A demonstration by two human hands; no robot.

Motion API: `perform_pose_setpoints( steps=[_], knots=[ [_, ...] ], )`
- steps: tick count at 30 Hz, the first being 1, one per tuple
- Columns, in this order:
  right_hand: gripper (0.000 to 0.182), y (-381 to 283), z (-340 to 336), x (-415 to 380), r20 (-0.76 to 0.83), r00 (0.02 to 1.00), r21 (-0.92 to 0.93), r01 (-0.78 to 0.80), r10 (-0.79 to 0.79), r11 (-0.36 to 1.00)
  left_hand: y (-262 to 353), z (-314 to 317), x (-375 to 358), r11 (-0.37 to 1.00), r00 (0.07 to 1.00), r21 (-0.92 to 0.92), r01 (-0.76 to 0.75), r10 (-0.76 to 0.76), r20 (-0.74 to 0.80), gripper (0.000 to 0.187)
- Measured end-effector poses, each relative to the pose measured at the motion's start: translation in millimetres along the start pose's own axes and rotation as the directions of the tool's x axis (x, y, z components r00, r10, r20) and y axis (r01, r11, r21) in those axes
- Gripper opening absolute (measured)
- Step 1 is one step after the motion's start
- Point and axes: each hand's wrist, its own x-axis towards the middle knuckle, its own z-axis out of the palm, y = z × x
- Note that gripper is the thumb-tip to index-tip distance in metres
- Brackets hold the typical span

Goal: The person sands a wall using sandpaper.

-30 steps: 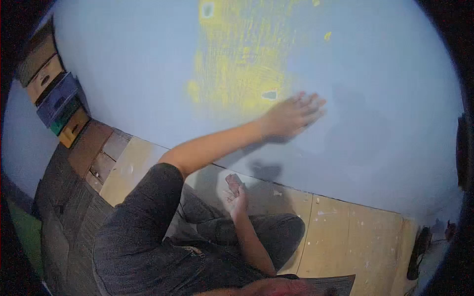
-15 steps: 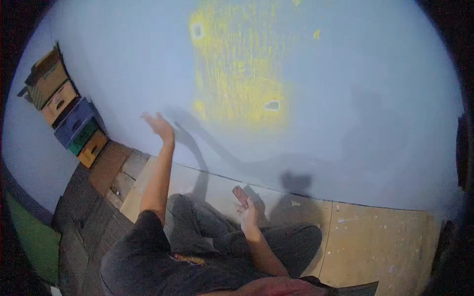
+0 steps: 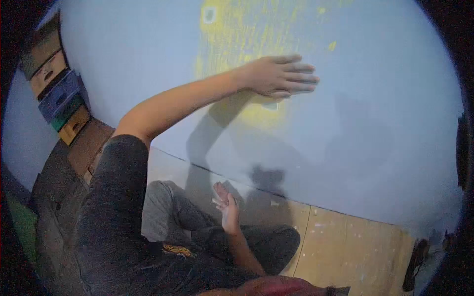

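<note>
My left hand [image 3: 281, 76] lies flat across the lower part of a yellow patch [image 3: 242, 37] on the pale blue wall [image 3: 163, 74], its fingers spread and pointing right. Just under it shows a small whitish spot [image 3: 270, 105], partly covered by the hand. Low over my crossed legs [image 3: 197, 217], my right hand [image 3: 230, 214] holds a small, flat reddish-brown piece [image 3: 221, 190] between thumb and fingers. Pale powder shows on those fingers.
Stacked cardboard boxes [image 3: 49, 74] stand along the wall at the left. Tan boards [image 3: 345, 241] with white specks cover the floor at the right. Another whitish spot [image 3: 210, 15] marks the upper left of the patch. Dark objects [image 3: 417, 261] sit at the far right.
My left hand has swung from the bare wall at the left, up and right onto the yellow patch. My right hand still holds the piece near my lap. The view has shifted slightly.
</note>
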Motion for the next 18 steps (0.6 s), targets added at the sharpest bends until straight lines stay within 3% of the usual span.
perform_pose_setpoints(
  steps=[2, 3, 4, 5, 6, 7, 9, 10, 11, 12, 13, 14, 15, 16, 17, 18],
  knots=[
    [0.055, -30.7, 21.7, -19.9, 0.115, 0.993, -0.026, 0.019, -0.016, 0.999, -54.5, -33.0, -39.7, 0.960, 0.969, 0.149, 0.239, -0.245, 0.021, 0.059],
    [0.056, -34.9, 18.4, -19.7, 0.129, 0.991, -0.036, 0.025, -0.020, 0.999, -82.9, -42.8, -70.8, 0.862, 0.912, 0.297, 0.410, -0.386, -0.139, 0.057],
    [0.056, -36.3, 20.9, -21.1, 0.141, 0.990, -0.038, 0.027, -0.022, 0.999, -109.3, -45.7, -117.0, 0.696, 0.729, 0.269, 0.666, -0.529, -0.434, 0.051],
    [0.056, -31.9, 19.3, -29.4, 0.141, 0.990, -0.032, 0.012, -0.008, 0.999, -140.8, -42.1, -174.2, 0.456, 0.473, 0.192, 0.869, -0.653, -0.591, 0.046],
    [0.055, -13.8, 8.6, -20.7, 0.109, 0.994, 0.045, -0.003, -0.002, 0.999, -168.0, -24.4, -262.0, 0.439, 0.417, 0.152, 0.885, -0.606, -0.678, 0.046],
    [0.053, -8.5, 6.6, -22.3, 0.099, 0.995, 0.070, -0.014, 0.008, 0.997, -178.9, 17.8, -370.2, 0.006, -0.008, -0.020, 1.000, -0.788, -0.615, 0.049],
    [0.050, -13.0, 16.7, -19.9, 0.075, 0.997, 0.121, -0.014, 0.005, 0.993, -107.6, 34.7, -510.6, -0.262, -0.275, -0.086, 0.961, -0.938, -0.212, 0.056],
    [0.046, -39.7, 38.2, -39.6, 0.093, 0.994, 0.095, 0.045, -0.054, 0.994, -71.9, 39.7, -573.6, -0.382, -0.382, -0.029, 0.924, -0.924, 0.010, 0.060],
    [0.046, -41.3, 34.6, -36.4, 0.097, 0.993, 0.122, 0.051, -0.063, 0.991, -0.1, 22.3, -522.1, -0.417, -0.443, -0.219, 0.882, -0.893, -0.084, 0.059],
    [0.045, -38.4, 40.9, -40.4, 0.089, 0.994, 0.142, 0.056, -0.069, 0.988, 55.8, 46.1, -558.6, -0.295, -0.299, -0.056, 0.954, -0.949, -0.101, 0.055],
    [0.045, -36.2, 40.0, -39.3, 0.077, 0.994, 0.160, 0.065, -0.078, 0.985, 106.9, 26.8, -522.8, -0.497, -0.477, -0.287, 0.819, -0.867, 0.141, 0.045],
    [0.046, -42.0, 49.3, -43.3, -0.075, 0.994, 0.204, 0.094, -0.080, 0.974, 159.2, 4.7, -481.8, -0.712, -0.609, -0.392, 0.583, -0.702, 0.370, 0.038],
    [0.045, -39.7, 44.9, -42.9, -0.063, 0.993, 0.189, 0.106, -0.096, 0.976, 216.7, 19.7, -481.3, -0.762, -0.603, -0.553, 0.337, -0.626, 0.495, 0.032],
    [0.045, -35.8, 34.0, -38.2, -0.051, 0.993, 0.168, 0.111, -0.104, 0.980, 260.0, 25.2, -465.6, -0.861, -0.618, -0.389, 0.328, -0.507, 0.600, 0.031],
    [0.045, -24.9, 27.4, -32.0, -0.035, 0.993, 0.147, 0.114, -0.110, 0.982, 275.2, -10.2, -400.9, -0.667, -0.462, -0.242, 0.704, -0.690, 0.558, 0.037],
    [0.043, 4.9, 14.4, -10.5, -0.137, 0.988, 0.135, 0.094, -0.076, 0.986, 305.6, 14.7, -415.7, -0.682, -0.469, -0.151, 0.715, -0.629, 0.620, 0.040]
  ],
)
